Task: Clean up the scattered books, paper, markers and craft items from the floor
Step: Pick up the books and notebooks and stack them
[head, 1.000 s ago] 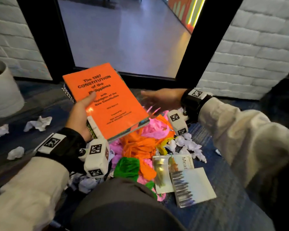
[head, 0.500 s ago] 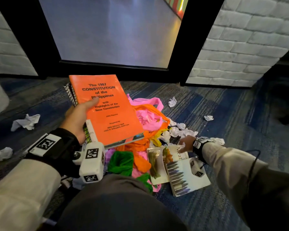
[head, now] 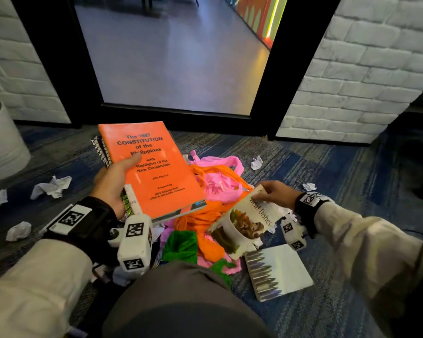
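My left hand [head: 112, 184] grips a stack of books above the floor, the orange Constitution book [head: 154, 172] on top and a spiral notebook [head: 100, 152] under it. My right hand [head: 274, 192] pinches the top edge of the Meat Dishes cookbook [head: 244, 225] and holds it tilted up off the carpet. A white book with a silver pattern [head: 279, 272] lies flat on the floor below it. A heap of pink, orange and green crepe paper [head: 213, 181] sits between the two hands.
Crumpled white paper balls lie on the blue carpet at the left [head: 51, 186], [head: 18, 230] and near the doorway [head: 257, 162]. A white round bin [head: 0, 142] stands at the far left. My knee [head: 181, 301] fills the bottom centre. A black-framed doorway [head: 274, 93] is ahead.
My right hand dropped from beside the orange book to the cookbook, took hold of its top edge and lifted it off the floor. The left hand kept its stack.
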